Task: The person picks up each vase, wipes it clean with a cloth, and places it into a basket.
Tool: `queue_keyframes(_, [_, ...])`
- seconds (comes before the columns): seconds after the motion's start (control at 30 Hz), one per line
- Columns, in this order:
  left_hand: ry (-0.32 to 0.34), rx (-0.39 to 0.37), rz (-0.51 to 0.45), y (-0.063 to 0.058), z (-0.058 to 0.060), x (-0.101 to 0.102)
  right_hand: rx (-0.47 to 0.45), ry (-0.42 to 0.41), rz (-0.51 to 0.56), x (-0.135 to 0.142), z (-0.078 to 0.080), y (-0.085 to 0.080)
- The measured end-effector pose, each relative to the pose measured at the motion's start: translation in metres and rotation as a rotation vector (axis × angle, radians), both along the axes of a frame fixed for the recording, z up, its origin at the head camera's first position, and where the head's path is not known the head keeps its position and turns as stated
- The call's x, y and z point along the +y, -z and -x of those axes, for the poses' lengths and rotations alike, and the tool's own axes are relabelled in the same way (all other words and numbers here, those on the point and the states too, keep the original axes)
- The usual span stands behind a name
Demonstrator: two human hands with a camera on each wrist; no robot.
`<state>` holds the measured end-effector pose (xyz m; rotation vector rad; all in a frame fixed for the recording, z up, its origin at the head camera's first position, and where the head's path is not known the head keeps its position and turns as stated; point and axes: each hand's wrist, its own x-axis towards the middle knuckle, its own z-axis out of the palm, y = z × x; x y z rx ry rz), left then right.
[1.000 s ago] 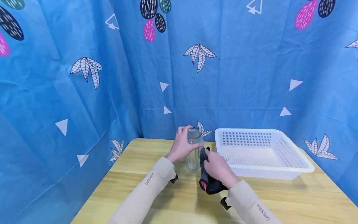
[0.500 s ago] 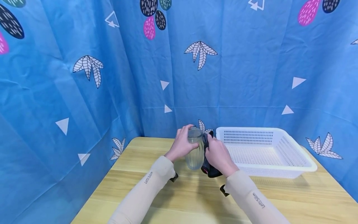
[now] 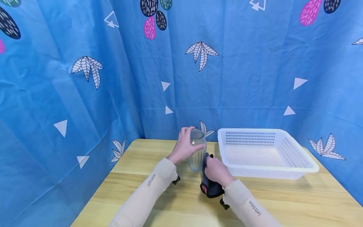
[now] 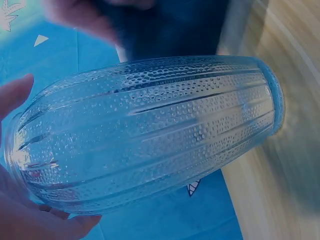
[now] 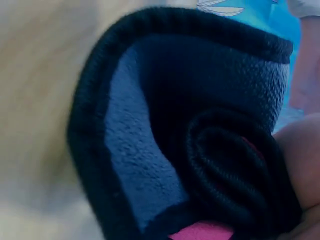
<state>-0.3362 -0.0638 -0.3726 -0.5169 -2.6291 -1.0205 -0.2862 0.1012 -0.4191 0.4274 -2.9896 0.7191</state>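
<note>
Head view: a person's left hand point(image 3: 185, 147) curves its thumb and fingers around the neck of a tall, clear, ribbed glass jar point(image 3: 195, 160), upright at the middle of the wood-grain table point(image 3: 283, 208). Just beside it, the right hand point(image 3: 216, 170) grips a dark grey cloth with black edging point(image 3: 210, 188), held low near the table; its fingertips are hidden here. A white plastic basket with slotted walls point(image 3: 265, 172) sits to the right, and a blue curtain printed with leaves and triangles point(image 3: 246, 82) hangs behind.

The left wrist view gives what the head view is too far off to show: rows of small raised dimples between the jar's long ribs, swelling sides and a thick base. The cloth is a dark blur behind the jar there, so I cannot tell whether they touch. Only the right wrist view opens up the cloth's fold: a soft, fuzzy grey-blue face, a thick ridged black border rolled into a loop, and a pink patch.
</note>
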Motion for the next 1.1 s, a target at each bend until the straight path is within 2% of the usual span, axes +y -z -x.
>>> queue_keyframes(0.13, [-0.02, 0.0, -0.013, 0.003, 0.0, -0.004, -0.033, -0.036, -0.004, 0.0, 0.0, 0.01])
queue_keyframes(0.23, [-0.044, -0.004, -0.02, 0.001, -0.001, -0.005, -0.052, -0.027, 0.066, 0.003, -0.002, 0.007])
queue_keyframes(0.5, [-0.022, -0.008, -0.001, -0.006, -0.001, -0.002, -0.056, 0.049, 0.249, 0.009, -0.013, -0.029])
queue_keyframes(0.6, [-0.017, -0.018, -0.007, -0.006, -0.001, -0.003, -0.011, 0.065, 0.298, 0.009, -0.017, -0.044])
queue_keyframes(0.77, [0.012, -0.067, -0.043, -0.006, 0.0, -0.004, 0.189, 0.072, 0.275, 0.006, -0.019, -0.063])
queue_keyframes(0.9, [0.033, -0.102, -0.074, -0.005, 0.0, -0.004, 0.291, 0.08, 0.237, 0.002, -0.015, -0.067])
queue_keyframes(1.0, [0.045, -0.108, -0.09, -0.005, 0.0, -0.004, 0.272, 0.091, 0.19, 0.0, -0.008, -0.062])
queue_keyframes(1.1, [0.053, -0.105, -0.098, -0.004, 0.0, -0.004, 0.194, 0.098, 0.121, -0.001, -0.002, -0.05])
